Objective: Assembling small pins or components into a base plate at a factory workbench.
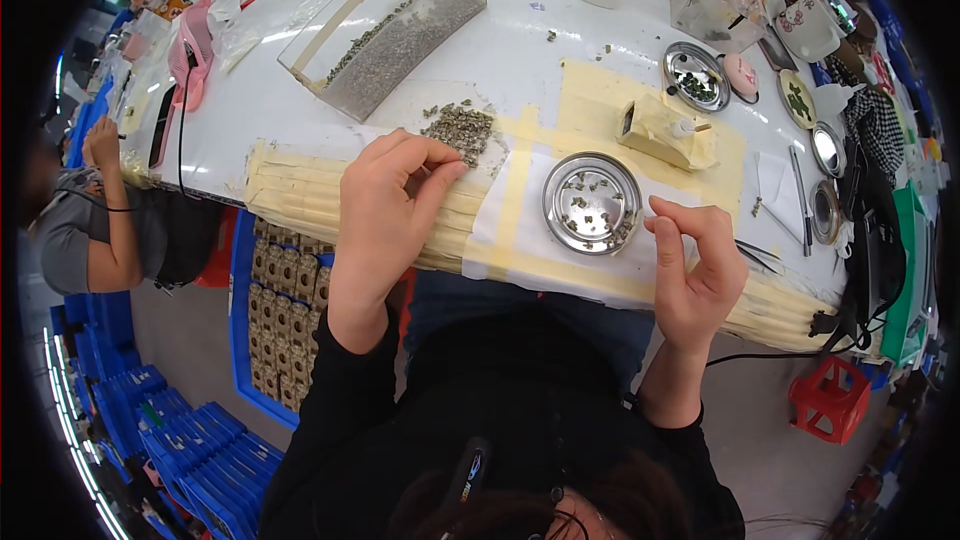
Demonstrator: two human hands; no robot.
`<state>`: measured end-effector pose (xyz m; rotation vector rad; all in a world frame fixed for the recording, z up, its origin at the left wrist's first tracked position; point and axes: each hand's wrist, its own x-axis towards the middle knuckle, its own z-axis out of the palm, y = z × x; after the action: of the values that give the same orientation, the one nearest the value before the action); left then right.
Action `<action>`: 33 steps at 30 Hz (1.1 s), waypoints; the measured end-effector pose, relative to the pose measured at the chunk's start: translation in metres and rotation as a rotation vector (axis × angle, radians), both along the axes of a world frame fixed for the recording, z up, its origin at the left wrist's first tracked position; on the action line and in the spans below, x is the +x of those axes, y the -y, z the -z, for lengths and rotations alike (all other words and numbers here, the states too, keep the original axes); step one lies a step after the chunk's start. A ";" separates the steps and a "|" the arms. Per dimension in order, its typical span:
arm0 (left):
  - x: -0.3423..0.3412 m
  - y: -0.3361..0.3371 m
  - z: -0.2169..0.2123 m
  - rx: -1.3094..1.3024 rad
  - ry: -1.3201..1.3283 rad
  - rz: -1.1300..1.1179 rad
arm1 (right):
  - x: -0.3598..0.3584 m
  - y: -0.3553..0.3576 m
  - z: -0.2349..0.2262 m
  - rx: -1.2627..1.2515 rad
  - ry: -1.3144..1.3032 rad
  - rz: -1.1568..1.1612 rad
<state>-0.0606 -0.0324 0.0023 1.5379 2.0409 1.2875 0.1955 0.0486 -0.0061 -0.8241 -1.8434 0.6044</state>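
Observation:
My left hand (390, 202) is closed in a pinch at the near edge of a pile of small greyish metal parts (462, 130). Whatever its fingertips hold is too small to make out. To the right, a round shiny metal dish (592, 202) has several of the same small parts scattered in it. Beside the dish's right rim, my right hand (700, 268) has thumb and index finger brought together. Anything between those tips is too tiny to name. Dark thin-tipped tools (757, 254) show just past that hand; I cannot tell whether it touches them.
A clear bin (405, 40) of small parts stands behind the pile. A tape-covered block (668, 132) sits beyond the dish, with a second metal dish (697, 77) behind it. Yellowish padding (300, 180) lines the table edge. At far left is another person's arm (115, 230).

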 end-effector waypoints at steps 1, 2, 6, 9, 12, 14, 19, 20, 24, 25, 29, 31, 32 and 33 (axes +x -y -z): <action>-0.001 0.000 0.002 0.005 0.036 -0.004 | 0.000 0.000 0.001 0.001 0.003 0.004; -0.001 -0.002 0.002 0.032 -0.017 -0.002 | 0.000 0.000 0.001 0.003 0.006 0.008; 0.006 -0.012 -0.002 0.134 -0.211 0.000 | -0.002 0.000 0.000 0.020 0.014 0.001; 0.005 -0.020 0.004 0.163 -0.302 0.029 | -0.002 -0.001 -0.001 0.032 0.030 -0.002; 0.006 -0.023 0.004 0.149 -0.350 0.066 | -0.002 0.000 0.000 0.018 0.026 0.004; 0.006 -0.025 0.003 0.143 -0.381 0.089 | -0.002 -0.001 -0.001 0.034 0.041 0.004; 0.016 -0.028 -0.009 0.172 -0.004 0.081 | -0.002 -0.001 -0.002 0.041 0.050 -0.001; 0.020 -0.028 -0.009 0.178 0.197 0.131 | -0.001 -0.001 -0.002 0.040 0.053 -0.002; 0.029 -0.031 -0.013 0.086 0.829 0.344 | -0.006 -0.004 -0.012 0.019 -0.014 -0.037; 0.031 -0.033 -0.013 0.035 0.946 0.408 | -0.008 -0.005 -0.016 0.033 -0.037 -0.064; 0.045 -0.043 -0.012 -0.034 1.204 0.505 | -0.020 -0.014 -0.028 0.102 -0.058 -0.148; 0.046 -0.047 -0.010 -0.036 1.278 0.541 | -0.024 -0.018 -0.030 0.124 -0.015 -0.163; 0.047 -0.048 -0.010 -0.031 1.269 0.542 | -0.025 -0.019 -0.030 0.124 -0.017 -0.166; 0.048 -0.047 -0.009 -0.030 1.263 0.536 | -0.026 -0.019 -0.029 0.098 -0.023 -0.172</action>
<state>-0.0121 0.0145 0.0111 0.7414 0.7745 1.3941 0.1694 0.0673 0.0231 -0.5960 -1.9195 0.6231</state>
